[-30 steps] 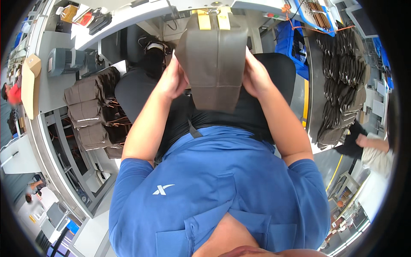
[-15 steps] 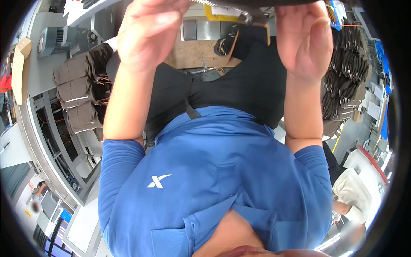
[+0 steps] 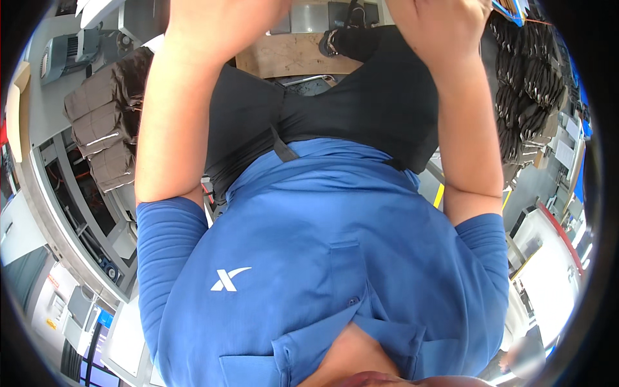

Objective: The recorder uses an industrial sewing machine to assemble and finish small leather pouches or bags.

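raised hands [image 3: 445, 26], grip unseen

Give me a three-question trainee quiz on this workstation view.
1. True or false: the left hand and the right hand both reach the picture's top edge.
2. Multiple choice: the stack of folded brown-grey pieces lies A) to the person's left, B) to the person's right, C) on the lap.
3. Fill in: the person's shirt is ____.
Key: 1 true; 2 A; 3 blue.
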### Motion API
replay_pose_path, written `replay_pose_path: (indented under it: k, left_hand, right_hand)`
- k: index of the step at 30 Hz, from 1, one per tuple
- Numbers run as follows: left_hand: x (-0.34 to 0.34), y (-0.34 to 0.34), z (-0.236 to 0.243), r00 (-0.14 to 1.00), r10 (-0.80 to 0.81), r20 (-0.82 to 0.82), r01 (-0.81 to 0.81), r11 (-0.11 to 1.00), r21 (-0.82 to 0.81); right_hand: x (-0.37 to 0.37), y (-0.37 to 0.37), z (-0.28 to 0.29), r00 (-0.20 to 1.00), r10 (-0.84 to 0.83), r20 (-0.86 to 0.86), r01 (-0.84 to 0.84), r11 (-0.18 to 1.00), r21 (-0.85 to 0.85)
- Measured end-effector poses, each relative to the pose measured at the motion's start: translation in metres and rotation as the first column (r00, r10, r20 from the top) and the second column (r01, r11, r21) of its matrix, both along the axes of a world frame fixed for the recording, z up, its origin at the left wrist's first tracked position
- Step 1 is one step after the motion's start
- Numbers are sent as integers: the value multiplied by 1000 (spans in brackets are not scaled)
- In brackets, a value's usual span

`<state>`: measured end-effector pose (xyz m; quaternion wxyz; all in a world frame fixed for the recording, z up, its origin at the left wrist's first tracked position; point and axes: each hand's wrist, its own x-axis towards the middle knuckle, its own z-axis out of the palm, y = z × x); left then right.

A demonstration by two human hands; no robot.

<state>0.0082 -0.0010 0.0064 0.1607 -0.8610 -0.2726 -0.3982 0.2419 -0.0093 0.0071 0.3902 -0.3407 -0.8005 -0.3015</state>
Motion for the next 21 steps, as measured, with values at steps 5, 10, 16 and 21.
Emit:
replay_pose_path:
  k: [5,10,16,21]
  left_hand:
    - [7,-6,5,999,10,38,-12,999,41]
    - [9,1,-6,993,-42,109,30,994,107]
    - [4,-3,-9,997,39,68,-41,998,36]
    - [-4,-8,-16,980,192,-59,-187,978,90]
  right_hand:
    - [0,-5,2,998,-41,53,45,997,-67]
    - [2,-12,6,983,-150,109,170,964,-203]
    - [1,-2,-6,998,-59,17,61,979,-195]
    - [0,-4,-10,996,-19,-84,-4,962,-272]
